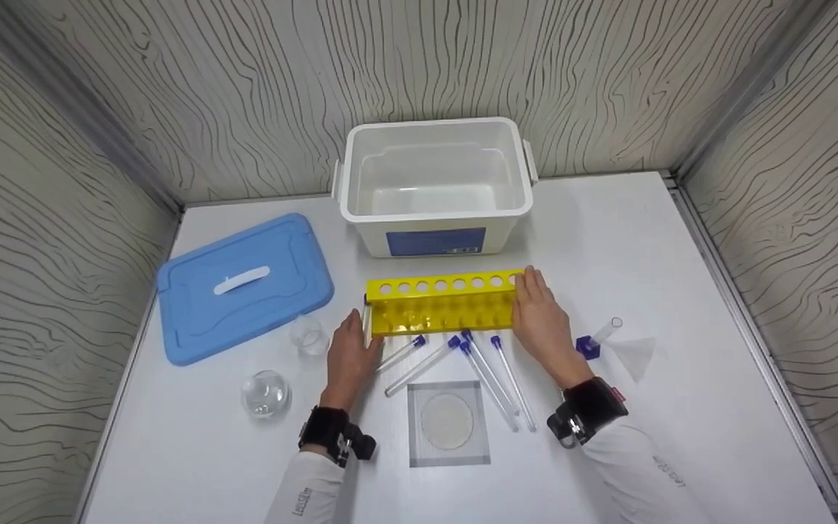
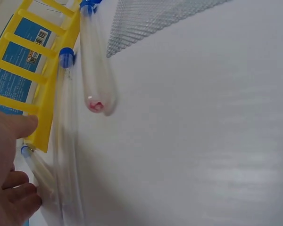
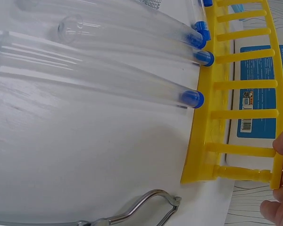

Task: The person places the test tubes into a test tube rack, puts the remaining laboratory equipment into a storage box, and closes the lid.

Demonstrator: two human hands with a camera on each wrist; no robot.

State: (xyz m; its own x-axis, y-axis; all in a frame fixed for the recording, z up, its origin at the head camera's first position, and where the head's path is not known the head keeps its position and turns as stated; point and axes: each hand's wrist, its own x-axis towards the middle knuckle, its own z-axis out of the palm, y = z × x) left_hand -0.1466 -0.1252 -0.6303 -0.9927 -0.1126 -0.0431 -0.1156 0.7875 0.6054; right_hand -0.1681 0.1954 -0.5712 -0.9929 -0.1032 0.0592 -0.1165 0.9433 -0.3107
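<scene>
A yellow test tube rack (image 1: 442, 313) stands between both hands, with a row of round holes along its top. My left hand (image 1: 350, 353) holds its left end; in the left wrist view the thumb (image 2: 23, 125) lies against the lower bar, fingers curled beside it. At the right end, my right hand (image 1: 541, 320) grips the rack's upper plate (image 3: 278, 94) between thumb and fingers. Several clear test tubes (image 1: 417, 369) with blue caps lie before the rack. Another slim tube (image 1: 367, 322) is at its left end, partly hidden by the left hand.
Behind the rack stands a white bin (image 1: 437, 236); its blue lid (image 1: 244, 287) lies left. A beaker (image 1: 308, 336) and round flask (image 1: 265, 394) sit left, wire gauze (image 1: 448, 423) in front. A blue-based cylinder (image 1: 603, 335), funnel (image 1: 635, 356) and bent metal tool (image 3: 148, 197) are right.
</scene>
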